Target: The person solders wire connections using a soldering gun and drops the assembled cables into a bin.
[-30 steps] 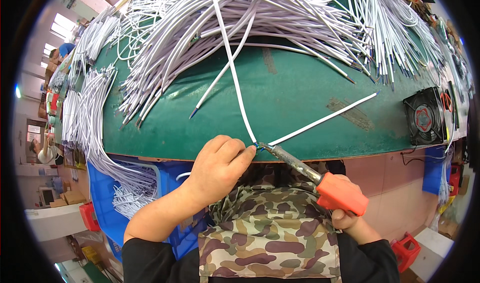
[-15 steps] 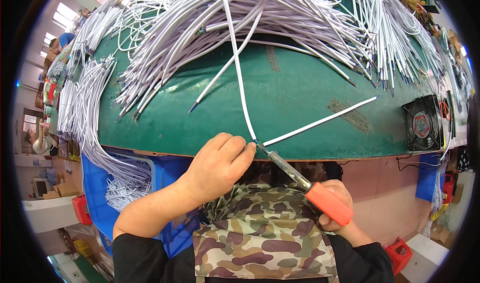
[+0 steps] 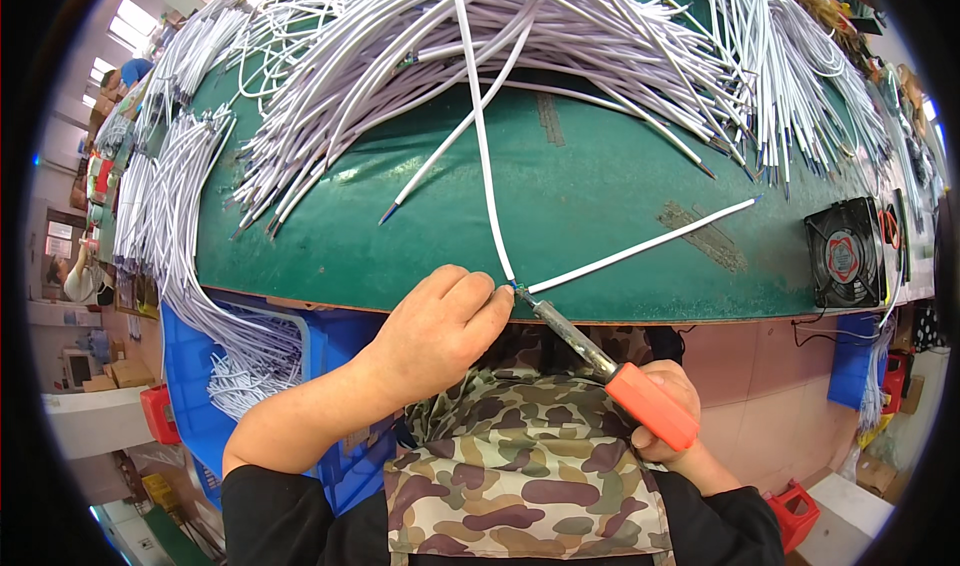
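Note:
My right hand [image 3: 665, 396] is wrapped round the red-orange handle of a soldering iron [image 3: 590, 351]. The iron slants up and left, its tip at a small green part [image 3: 521, 288] near the table's front edge. A long white cable [image 3: 483, 156] comes down from the pile to that part, and a shorter white cable [image 3: 645, 244] runs from it up to the right. My left hand [image 3: 445, 321] is closed, thumb and finger pinched just left of the joint. What lies between those fingertips is mostly hidden, though they meet the wire ends at the joint.
A large heap of white cables [image 3: 430, 76] covers the back of the green table [image 3: 420, 251]. More cables hang at the left over a blue crate [image 3: 185, 366]. A black fan [image 3: 845, 251] stands at the right edge. Another person [image 3: 80, 276] is at far left.
The soldering iron's handle has shifted slightly left with my right hand; its tip stays at the joint. My left hand keeps its place. The view has moved very slightly.

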Tool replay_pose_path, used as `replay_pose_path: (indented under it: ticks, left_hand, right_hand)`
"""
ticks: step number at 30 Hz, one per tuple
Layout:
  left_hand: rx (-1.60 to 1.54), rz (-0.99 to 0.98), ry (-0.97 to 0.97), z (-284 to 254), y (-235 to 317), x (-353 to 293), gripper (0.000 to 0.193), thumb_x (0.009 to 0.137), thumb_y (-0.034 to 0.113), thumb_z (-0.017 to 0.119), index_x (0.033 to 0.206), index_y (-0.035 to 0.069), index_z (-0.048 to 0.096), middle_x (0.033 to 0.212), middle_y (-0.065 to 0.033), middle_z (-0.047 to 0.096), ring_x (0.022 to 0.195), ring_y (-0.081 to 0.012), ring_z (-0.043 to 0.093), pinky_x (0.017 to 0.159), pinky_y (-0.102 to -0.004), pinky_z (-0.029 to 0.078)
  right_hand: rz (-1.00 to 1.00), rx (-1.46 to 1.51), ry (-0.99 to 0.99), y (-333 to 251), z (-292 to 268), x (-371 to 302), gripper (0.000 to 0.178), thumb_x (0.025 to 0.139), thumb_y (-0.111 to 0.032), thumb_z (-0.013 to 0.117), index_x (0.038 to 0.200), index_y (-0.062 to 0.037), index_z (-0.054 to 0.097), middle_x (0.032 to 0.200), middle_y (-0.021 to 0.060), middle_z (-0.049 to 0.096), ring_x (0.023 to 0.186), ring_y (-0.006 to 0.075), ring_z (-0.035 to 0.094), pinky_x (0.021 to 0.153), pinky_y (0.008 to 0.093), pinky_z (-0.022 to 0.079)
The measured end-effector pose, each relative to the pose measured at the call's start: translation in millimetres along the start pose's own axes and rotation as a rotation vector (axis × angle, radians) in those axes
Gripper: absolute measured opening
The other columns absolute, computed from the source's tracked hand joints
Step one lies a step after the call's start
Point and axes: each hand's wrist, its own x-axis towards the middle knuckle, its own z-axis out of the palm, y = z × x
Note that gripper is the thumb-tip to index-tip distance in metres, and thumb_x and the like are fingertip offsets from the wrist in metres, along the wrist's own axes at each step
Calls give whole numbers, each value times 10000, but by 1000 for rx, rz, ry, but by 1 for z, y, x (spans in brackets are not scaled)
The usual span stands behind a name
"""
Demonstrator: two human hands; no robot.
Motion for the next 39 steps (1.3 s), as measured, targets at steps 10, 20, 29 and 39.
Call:
replay_pose_path:
  ticks: [10,20,29,39]
  left_hand:
    - [6,-7,-7,0,1,0,348,665,-3,646,1011,-37,648,899,-112,555,784,-276,563,686,-354,498]
    - [-4,-5,2,0,0,2,339,670,-3,639,1007,-39,645,900,-113,552,782,-278,562,683,-359,497]
    - [-12,-6,-5,0,0,1,350,665,-4,629,1012,-45,645,895,-114,543,773,-279,557,675,-359,491]
    - [-4,-5,-21,0,0,1,353,659,-9,623,1009,-47,647,894,-114,542,763,-276,553,668,-357,487]
  right_hand:
    - [-21,-43,-27,1,0,-4,647,939,-500,559,1372,-39,424,947,99,660,763,284,639,678,401,501]
    - [-15,-55,-33,2,-1,-7,684,910,-546,570,1361,-50,436,897,72,648,708,256,611,658,387,482]
    - [50,-59,50,-7,-1,-5,625,924,-601,506,1100,-6,579,821,66,639,676,260,597,627,373,475]
    - [-29,-11,3,-8,-11,4,690,873,-506,639,1299,-3,437,940,163,695,732,289,689,602,360,527]
